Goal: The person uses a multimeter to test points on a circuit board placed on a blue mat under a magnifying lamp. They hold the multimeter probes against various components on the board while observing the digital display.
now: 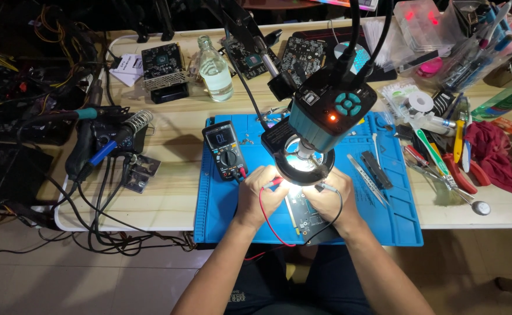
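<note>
Workbench (168, 198) of pale wood fills my view, and on it lies a blue mat (221, 216) with a microscope (326, 116) and its lit ring lamp hanging over the middle. Under that lamp sits a dark circuit board (302, 211) at the near edge of the mat. I see a meter (225, 150) standing on the mat's far left corner, a clear bottle (215, 70) farther back. My left hand (260, 195) is pinched shut on a red probe (274, 182), its tip over the board; my right hand (332, 198) is closed on a black probe (325, 187) just beside it.
</note>
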